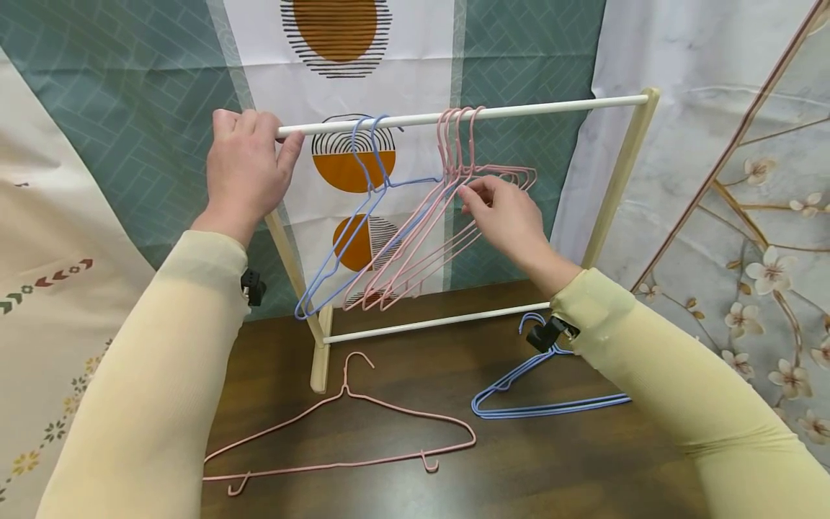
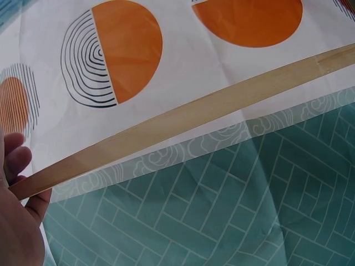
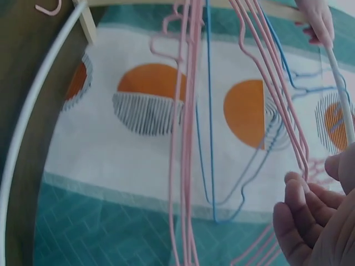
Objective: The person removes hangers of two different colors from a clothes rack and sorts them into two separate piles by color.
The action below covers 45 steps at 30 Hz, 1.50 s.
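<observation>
A: Left hand (image 1: 249, 162) first?

B: At the rack's left end. Fingers curled round the corner, grasping the white top rail (image 1: 558, 108) and the head of the left wooden upright (image 2: 166, 132). Sound choice; the frame looks light, and a tug would probably rock it.

A: Right hand (image 1: 509, 216)?

B: Below the rail, close by the necks of the hanging pink hangers (image 1: 459, 171). Fingers bent, thumb turned toward them. Pinching a wire or only brushing it? Cannot tell from here.

A: And how do the hangers hang?

B: Pink: four hooks by my count, bunched mid-rail. Two hanging blue hangers (image 1: 385, 182) to their left, the shoulders of both colours crossing. That overlap is the likely snag.

A: Best handling, then?

B: I'd take one neck just under its hook, not the sloping shoulder, where the wire would likely swing. Hook upright for sliding; small moves; neighbours parted first.

A: On the table?

B: One loose pink hanger (image 1: 346, 391), near left. Loose blue hangers (image 1: 547, 409) at right, partly hidden by the right sleeve (image 1: 700, 404). Elbow high there, I'd say.
</observation>
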Tool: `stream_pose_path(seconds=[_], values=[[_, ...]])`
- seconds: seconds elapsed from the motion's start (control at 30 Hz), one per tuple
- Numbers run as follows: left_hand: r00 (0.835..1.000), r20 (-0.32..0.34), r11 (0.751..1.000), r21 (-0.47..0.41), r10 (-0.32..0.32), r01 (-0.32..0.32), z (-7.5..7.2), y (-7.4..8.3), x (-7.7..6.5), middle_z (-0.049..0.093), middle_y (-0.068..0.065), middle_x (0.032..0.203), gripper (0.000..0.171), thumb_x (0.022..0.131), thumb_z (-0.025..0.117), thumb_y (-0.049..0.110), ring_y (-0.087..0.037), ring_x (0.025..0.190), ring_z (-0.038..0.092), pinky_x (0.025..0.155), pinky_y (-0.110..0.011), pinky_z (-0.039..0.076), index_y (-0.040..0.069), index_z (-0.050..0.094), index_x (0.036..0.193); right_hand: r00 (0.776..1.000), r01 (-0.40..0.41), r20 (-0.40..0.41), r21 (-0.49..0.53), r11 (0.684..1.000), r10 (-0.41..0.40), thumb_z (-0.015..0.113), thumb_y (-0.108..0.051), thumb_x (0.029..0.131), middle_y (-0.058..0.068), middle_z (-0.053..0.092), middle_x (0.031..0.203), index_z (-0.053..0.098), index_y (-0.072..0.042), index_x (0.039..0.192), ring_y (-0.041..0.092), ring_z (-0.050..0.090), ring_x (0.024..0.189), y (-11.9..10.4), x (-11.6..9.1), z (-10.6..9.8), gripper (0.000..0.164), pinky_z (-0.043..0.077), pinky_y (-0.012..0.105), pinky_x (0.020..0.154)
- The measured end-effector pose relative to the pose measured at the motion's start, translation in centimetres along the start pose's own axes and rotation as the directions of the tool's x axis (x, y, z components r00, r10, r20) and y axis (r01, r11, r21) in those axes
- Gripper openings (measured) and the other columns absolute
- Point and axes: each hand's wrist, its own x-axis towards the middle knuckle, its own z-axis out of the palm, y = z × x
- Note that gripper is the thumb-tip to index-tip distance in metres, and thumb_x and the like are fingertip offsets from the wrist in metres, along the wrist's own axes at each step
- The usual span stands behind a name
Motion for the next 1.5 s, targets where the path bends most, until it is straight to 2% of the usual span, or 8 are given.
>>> stream_pose_path(seconds=[0.2, 0.3, 0.47, 0.7, 0.9, 1.13, 1.3, 1.5], values=[[0.999, -0.028, 1.000, -0.019, 0.016, -0.017, 0.0, 0.0, -0.1, 0.056, -0.027, 0.113, 0.055, 0.120, 0.042, 0.046, -0.049, 0.123, 0.039, 0.103, -0.058, 0.035, -0.006, 0.057, 0.116, 0.997, -0.035, -0.068, -0.048, 0.998, 0.031, 0.057, -0.047, 0.115, 0.007, 0.077, 0.129, 0.065, -0.013, 0.150, 0.028, 0.069, 0.118, 0.2, 1.9, -1.5, 0.050, 0.052, 0.052, 0.093], [0.999, -0.031, 1.000, -0.018, 0.015, -0.016, -0.1, 0.0, -0.1, 0.057, -0.027, 0.112, 0.054, 0.120, 0.042, 0.046, -0.048, 0.123, 0.039, 0.102, -0.058, 0.036, -0.006, 0.057, 0.115, 0.997, -0.040, -0.069, -0.075, 0.996, 0.035, 0.059, -0.047, 0.114, 0.008, 0.071, 0.137, 0.068, -0.014, 0.148, 0.029, 0.066, 0.124, 0.1, 2.7, -1.9, 0.048, 0.051, 0.053, 0.098], [1.000, -0.022, 1.000, -0.011, 0.002, -0.002, -0.1, 0.0, -0.2, 0.057, -0.026, 0.113, 0.055, 0.120, 0.041, 0.047, -0.048, 0.124, 0.039, 0.099, -0.058, 0.039, -0.005, 0.057, 0.117, 0.999, -0.026, -0.033, -0.085, 0.996, 0.024, 0.062, -0.042, 0.114, 0.011, 0.064, 0.138, 0.075, -0.013, 0.140, 0.031, 0.063, 0.131, 0.0, 3.8, -2.2, 0.041, 0.051, 0.053, 0.104], [0.999, -0.035, 1.000, -0.013, 0.007, -0.008, -0.1, 0.2, -0.3, 0.056, -0.026, 0.113, 0.054, 0.120, 0.042, 0.046, -0.048, 0.124, 0.040, 0.097, -0.059, 0.042, -0.005, 0.057, 0.116, 1.000, -0.006, -0.020, -0.071, 0.997, 0.005, 0.066, -0.035, 0.114, 0.012, 0.063, 0.131, 0.079, -0.012, 0.133, 0.031, 0.064, 0.126, 0.0, 4.6, -2.0, 0.033, 0.050, 0.051, 0.103], [0.999, -0.047, 1.000, -0.017, 0.018, -0.019, 0.0, 0.2, -0.4, 0.057, -0.027, 0.112, 0.053, 0.120, 0.043, 0.045, -0.049, 0.123, 0.040, 0.099, -0.059, 0.041, -0.006, 0.057, 0.115, 1.000, 0.000, -0.016, -0.063, 0.998, -0.001, 0.064, -0.035, 0.115, 0.011, 0.066, 0.135, 0.078, -0.012, 0.135, 0.030, 0.066, 0.122, -0.1, 4.8, -2.3, 0.034, 0.050, 0.051, 0.102], [0.998, -0.058, 1.000, -0.013, 0.022, -0.023, -0.1, 0.1, -0.5, 0.056, -0.026, 0.111, 0.053, 0.120, 0.043, 0.045, -0.048, 0.123, 0.040, 0.097, -0.058, 0.041, -0.005, 0.057, 0.114, 0.998, 0.033, -0.050, -0.046, 0.998, -0.035, 0.064, -0.036, 0.115, 0.007, 0.075, 0.132, 0.078, -0.016, 0.139, 0.026, 0.067, 0.111, -0.8, 4.8, -3.7, 0.034, 0.050, 0.045, 0.094], [0.999, -0.050, 1.000, -0.009, 0.021, -0.021, -0.1, 0.2, -0.4, 0.056, -0.026, 0.111, 0.053, 0.120, 0.042, 0.046, -0.048, 0.123, 0.040, 0.098, -0.059, 0.040, -0.005, 0.057, 0.115, 0.997, 0.051, -0.050, -0.064, 0.997, -0.054, 0.066, -0.039, 0.113, 0.005, 0.078, 0.130, 0.079, -0.019, 0.139, 0.024, 0.069, 0.113, -1.3, 4.3, -4.8, 0.034, 0.048, 0.044, 0.095], [0.999, -0.048, 1.000, -0.009, 0.023, -0.024, -0.1, 0.2, -0.5, 0.056, -0.026, 0.110, 0.053, 0.120, 0.043, 0.045, -0.048, 0.122, 0.040, 0.098, -0.059, 0.039, -0.005, 0.057, 0.115, 0.994, 0.106, -0.006, -0.052, 0.993, -0.106, 0.069, -0.036, 0.112, 0.008, 0.078, 0.129, 0.080, -0.014, 0.135, 0.026, 0.069, 0.115, -1.0, 3.0, -5.3, 0.034, 0.048, 0.046, 0.096]])
